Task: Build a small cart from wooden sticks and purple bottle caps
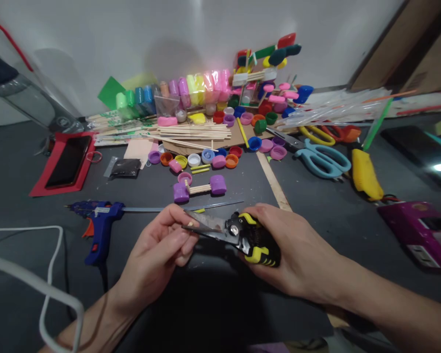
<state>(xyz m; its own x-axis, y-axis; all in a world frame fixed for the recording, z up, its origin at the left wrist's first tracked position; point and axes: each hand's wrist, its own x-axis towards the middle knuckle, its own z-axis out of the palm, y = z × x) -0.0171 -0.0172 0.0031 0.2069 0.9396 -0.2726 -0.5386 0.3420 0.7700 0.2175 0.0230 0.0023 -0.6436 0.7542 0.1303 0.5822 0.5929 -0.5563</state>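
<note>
Cable (22,275) foremost; crosswise snips (235,230) point left.

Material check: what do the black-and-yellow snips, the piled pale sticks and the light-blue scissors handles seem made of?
Snips: blades look metal, from their grey sheen; matte-looking grips, likely plastic or rubber. Pale sticks: probably wood, matte, from their tan colour. Scissors handles: apparently plastic, from their smooth, uniform colour.

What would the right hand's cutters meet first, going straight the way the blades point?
Likely the fingers of the left hand, right by the tips of the cutters in the right hand. Single view, so depth is unclear.
</note>
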